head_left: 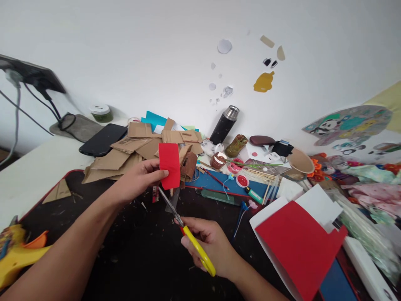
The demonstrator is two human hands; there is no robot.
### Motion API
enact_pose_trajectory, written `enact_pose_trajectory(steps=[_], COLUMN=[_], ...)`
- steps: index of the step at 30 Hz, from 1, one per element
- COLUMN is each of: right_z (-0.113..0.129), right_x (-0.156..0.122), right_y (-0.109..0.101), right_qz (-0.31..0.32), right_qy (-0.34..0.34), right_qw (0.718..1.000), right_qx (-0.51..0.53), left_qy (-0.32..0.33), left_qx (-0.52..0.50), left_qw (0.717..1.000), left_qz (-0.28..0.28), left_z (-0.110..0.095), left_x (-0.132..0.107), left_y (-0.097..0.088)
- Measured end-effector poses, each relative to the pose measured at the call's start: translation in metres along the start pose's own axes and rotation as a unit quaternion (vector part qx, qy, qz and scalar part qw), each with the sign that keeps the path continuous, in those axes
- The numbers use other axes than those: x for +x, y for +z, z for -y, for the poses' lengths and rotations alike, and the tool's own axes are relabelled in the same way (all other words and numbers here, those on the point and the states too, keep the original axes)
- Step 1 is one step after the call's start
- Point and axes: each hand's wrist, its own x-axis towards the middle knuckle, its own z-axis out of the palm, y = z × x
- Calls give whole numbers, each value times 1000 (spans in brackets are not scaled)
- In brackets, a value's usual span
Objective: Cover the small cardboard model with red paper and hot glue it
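1. Head view: the left hand (pixel 140 179) pinches a red piece (pixel 169 161) between thumb and fingers, holding it upright above the dark mat (pixel 138 267) on the bench (pixel 29 175).
2. The right hand (pixel 216 244), lower and apart from the left, is wrapped around the yellow handles of the scissors (pixel 198 249). Their blades slant up toward the left hand, the tip right by the lower left corner of the red piece; whether they touch, I cannot tell.
3. Just beyond the left hand lies a heap of cardboard pieces (pixel 122 158), with a black phone (pixel 103 140) past its left end.
4. Farther off, beyond both hands, a black flask (pixel 222 127) leans near the wall (pixel 150 54).
5. To the right of the right hand lies a large red sheet (pixel 297 238).
6. Left of the left forearm, a yellow tool (pixel 15 259) is partly cut off.
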Motion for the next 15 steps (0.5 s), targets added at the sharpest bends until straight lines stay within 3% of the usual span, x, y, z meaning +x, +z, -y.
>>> enact_pose_trajectory(steps=[5, 8, 12, 15], right_z=[-1, 6, 28, 46], right_x=[-7, -15, -26, -34], right_y=[-1, -2, -3, -7], right_qz=[5, 40, 102, 112], right_qy=[-69, -121, -87, -79], right_qw=[980, 911, 810, 792], right_qx=[-188, -393, -572, -594], left_qy=[47, 51, 39, 34], left_qx=[-12, 0, -2, 7], left_qw=[997, 997, 998, 999], left_qz=[-55, -61, -45, -28], left_z=[0, 1, 2, 1], left_x=[3, 5, 5, 3], left_y=[-3, -2, -1, 0])
